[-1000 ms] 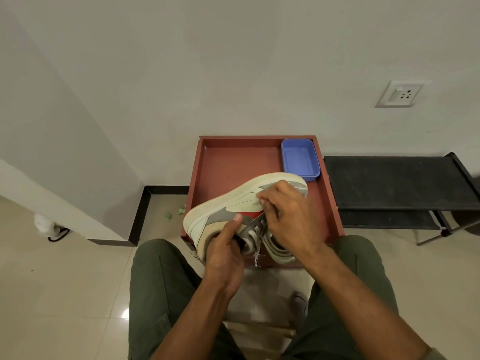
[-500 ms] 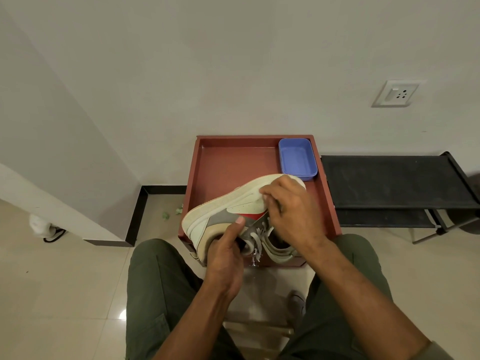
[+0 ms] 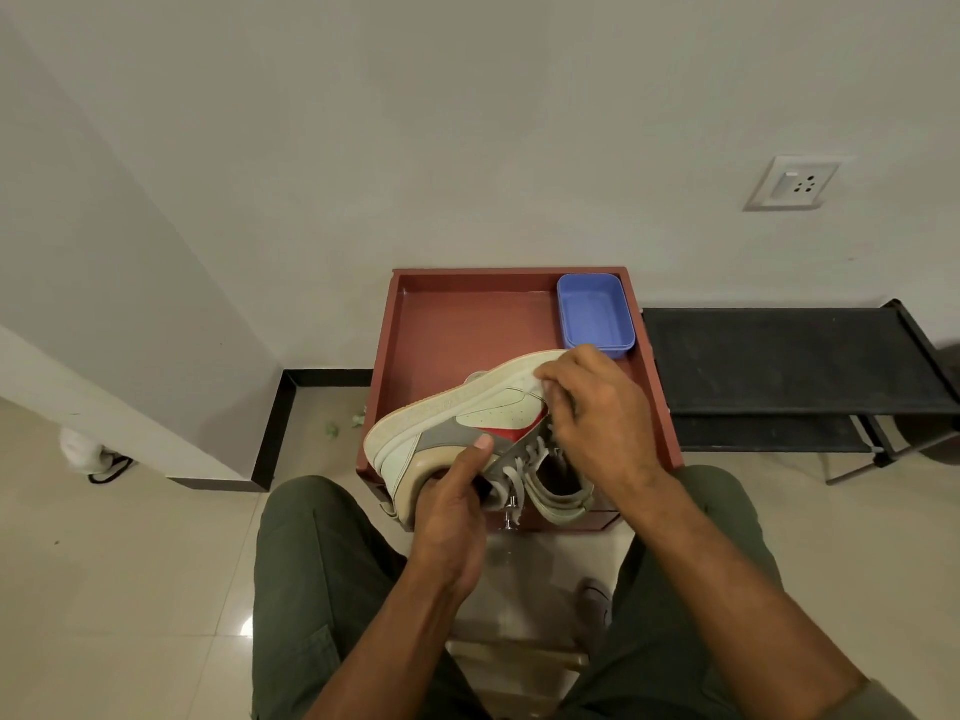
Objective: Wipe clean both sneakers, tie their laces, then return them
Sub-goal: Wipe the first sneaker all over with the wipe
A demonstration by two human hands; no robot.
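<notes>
A cream and pale green sneaker [image 3: 483,407] with grey side panels and a red patch is held tipped on its side above the near edge of a reddish-brown tray [image 3: 467,324], its speckled sole facing away from the person and its opening toward them. Flat pale laces [image 3: 530,454] cross the tongue; whether they are tied cannot be told. The left hand [image 3: 452,517] grips the heel, thumb laid along the grey panel. The right hand [image 3: 597,413] curls over the toe end, fingertips pressed on the upper; anything pinched beneath them is hidden.

The tray is square with raised walls and a smooth floor, much of it bare behind the shoe. A blue rectangular plastic tub [image 3: 595,314] sits in its far right corner. A black rack [image 3: 779,356] stands just right of the tray, against the white wall. Glossy beige floor tiles [image 3: 130,563] spread to the left. The person's knees, in olive trousers, frame the tray's near edge.
</notes>
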